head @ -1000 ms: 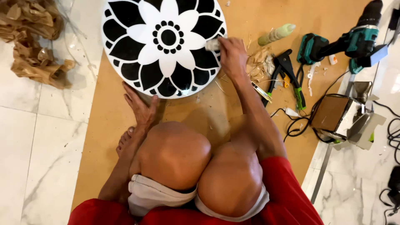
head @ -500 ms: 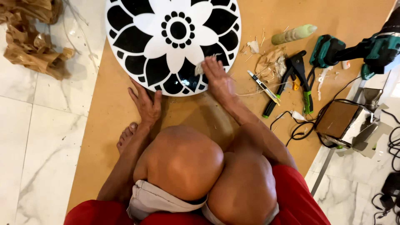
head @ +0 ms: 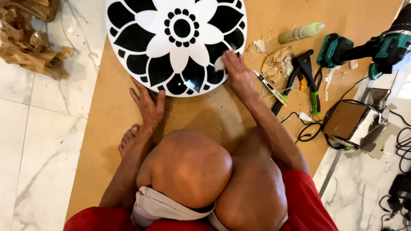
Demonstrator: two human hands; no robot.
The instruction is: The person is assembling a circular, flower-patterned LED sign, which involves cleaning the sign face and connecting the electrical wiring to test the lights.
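A round white disc point(head: 175, 40) with a black flower pattern lies on a brown board point(head: 214, 113). My right hand point(head: 236, 72) presses a small white wad of cloth point(head: 219, 64) against the disc's lower right edge. My left hand point(head: 147, 105) rests flat on the board, fingers spread, its fingertips touching the disc's lower left rim. My bent knees fill the lower middle of the view, and my bare foot point(head: 127, 141) sits on the board under my left arm.
Right of the disc lie a utility knife point(head: 269, 87), black pliers point(head: 306, 79), a pale green bottle point(head: 301, 32), a teal cordless drill point(head: 368, 49), a boxy device with cables point(head: 346, 124) and paper scraps. Crumpled brown paper point(head: 30, 38) lies on the marble floor at the upper left.
My right hand slid from the disc's upper right rim down to its lower edge and then back to the lower right with the cloth. My left hand stayed on the board.
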